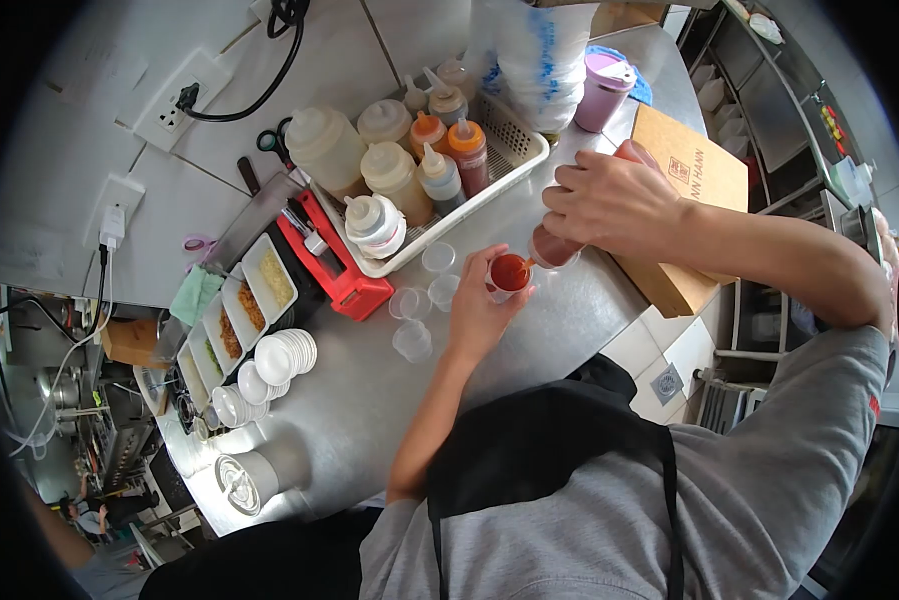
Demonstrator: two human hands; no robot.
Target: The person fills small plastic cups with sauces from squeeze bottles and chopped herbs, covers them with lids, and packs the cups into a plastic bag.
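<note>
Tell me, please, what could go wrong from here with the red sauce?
The squeeze bottle, tilted in the right hand, might squirt too much and overfill the plastic cup. If its tip drifts off the rim, red sauce could land on the left hand. That hand is also close to loose clear cups, which it might knock.
</note>
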